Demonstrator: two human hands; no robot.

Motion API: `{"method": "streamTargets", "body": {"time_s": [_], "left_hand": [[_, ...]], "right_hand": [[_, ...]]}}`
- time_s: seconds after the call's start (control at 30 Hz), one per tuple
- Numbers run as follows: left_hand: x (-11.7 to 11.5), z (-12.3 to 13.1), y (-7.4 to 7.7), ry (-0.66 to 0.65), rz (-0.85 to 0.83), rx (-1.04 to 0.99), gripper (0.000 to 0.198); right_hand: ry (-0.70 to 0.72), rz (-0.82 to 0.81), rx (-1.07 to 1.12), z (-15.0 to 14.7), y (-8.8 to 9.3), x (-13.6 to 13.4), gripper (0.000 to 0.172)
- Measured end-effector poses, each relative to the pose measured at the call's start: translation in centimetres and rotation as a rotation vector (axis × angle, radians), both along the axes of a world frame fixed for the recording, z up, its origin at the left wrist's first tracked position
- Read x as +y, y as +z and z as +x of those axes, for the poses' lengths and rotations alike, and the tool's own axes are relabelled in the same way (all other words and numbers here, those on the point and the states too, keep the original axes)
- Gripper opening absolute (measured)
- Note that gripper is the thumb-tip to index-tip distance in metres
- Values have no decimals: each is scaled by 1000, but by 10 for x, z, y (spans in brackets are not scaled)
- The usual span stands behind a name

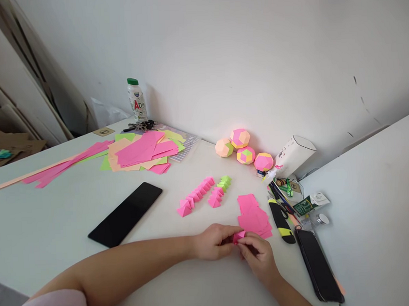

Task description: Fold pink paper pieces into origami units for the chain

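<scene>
Between my hands is a small folded pink paper piece (239,236). My left hand (214,241) pinches it from the left, and my right hand (259,255) grips it from the right with thumb and fingers. Just beyond my right hand lie several flat pink paper pieces (252,216), overlapping. Farther forward, a row of folded pink paper pyramids (196,194) stands on the table. Beside it is a shorter row, with pink pyramids (216,197) in front and green pyramids (224,183) behind.
A black tablet (126,214) lies left of the rows. Behind it are loose coloured papers (141,149), keys (141,125) and a bottle (136,99). Paper balls (245,155) sit by the wall. At right are a utility knife (281,221), a phone (318,263) and a white box (294,155).
</scene>
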State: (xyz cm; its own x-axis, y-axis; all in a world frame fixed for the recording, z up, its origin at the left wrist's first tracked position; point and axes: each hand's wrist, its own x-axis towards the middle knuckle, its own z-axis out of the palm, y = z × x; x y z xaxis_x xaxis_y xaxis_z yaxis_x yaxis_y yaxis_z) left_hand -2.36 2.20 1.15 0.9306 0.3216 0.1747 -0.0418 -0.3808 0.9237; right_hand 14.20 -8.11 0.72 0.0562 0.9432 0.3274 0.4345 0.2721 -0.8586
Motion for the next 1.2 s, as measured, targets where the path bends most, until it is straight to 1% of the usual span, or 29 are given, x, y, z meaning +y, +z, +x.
{"method": "streamTargets", "body": {"time_s": [0.07,0.17,0.27,0.33,0.43,0.57,0.67,0.73,0.83,0.97,1.1,1.2], "left_hand": [[0,-1,0,-2,-10,3,36],[-1,0,1,3,-50,8,31],[-1,2,-2,53,-108,14,33],[-1,3,-6,80,-140,8,38],[-1,4,-13,85,-127,-16,41],[-2,4,-16,67,19,-43,47],[-3,4,-17,61,101,-53,47],[-4,4,-17,63,122,-61,47],[-4,4,-16,64,90,-52,48],[-3,3,-12,40,-29,-41,51],[-2,2,-10,21,-158,-35,47],[-2,2,-8,19,-168,-22,47]], "right_hand": [[-10,-30,14,0,-1,-1,10],[-41,-135,109,0,-6,-3,9],[-95,-214,232,0,-9,-4,16],[-105,-220,269,-1,-9,-3,22],[-64,-218,198,-2,-6,-2,22],[-15,-224,27,-2,-4,0,12],[-11,-207,-27,-2,-4,1,11],[-19,-183,-63,-2,-4,2,12],[-28,-132,-119,-3,-3,3,15],[-34,-81,-137,-4,0,2,19],[-26,-77,-120,-4,0,1,20],[-3,-90,-122,-3,-2,1,19]]}}
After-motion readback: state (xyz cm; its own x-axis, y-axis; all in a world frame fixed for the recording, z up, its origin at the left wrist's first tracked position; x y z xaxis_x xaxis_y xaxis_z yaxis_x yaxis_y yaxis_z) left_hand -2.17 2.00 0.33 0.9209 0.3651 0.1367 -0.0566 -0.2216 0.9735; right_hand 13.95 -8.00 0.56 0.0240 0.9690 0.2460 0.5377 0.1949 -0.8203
